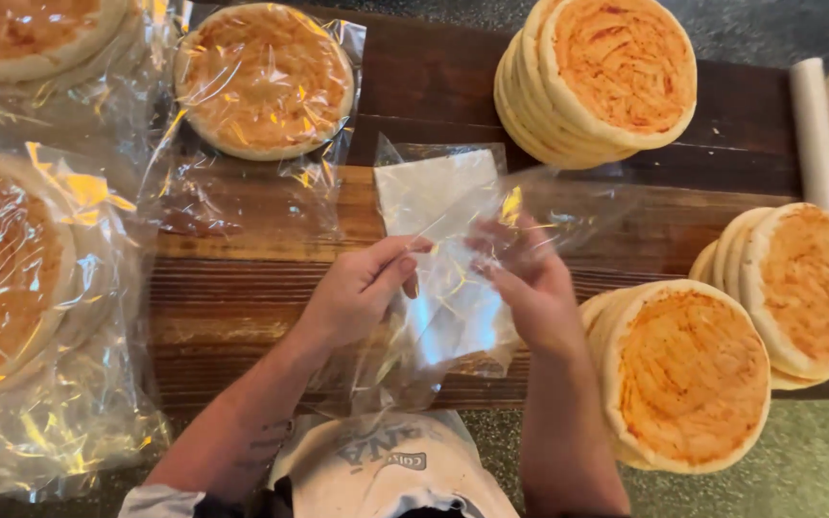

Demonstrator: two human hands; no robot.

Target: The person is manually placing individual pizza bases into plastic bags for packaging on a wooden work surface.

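Note:
My left hand (pixel 357 288) and my right hand (pixel 528 280) both pinch the edge of a clear plastic bag (pixel 453 307) held over the wooden table (pixel 232 317). The bag is empty and its mouth sits between my fingers. A small stack of more clear bags (pixel 431 187) lies flat on the wood just beyond my hands. A pile of round sauce-topped pizza bases (pixel 688 379) stands close to my right forearm.
Two more stacks of bare bases stand at the back (pixel 606 77) and right (pixel 808 288). Bagged bases lie at the left (pixel 21 288), top left (pixel 26 34) and top centre (pixel 266 82). A white roll (pixel 815 134) rests at the far right.

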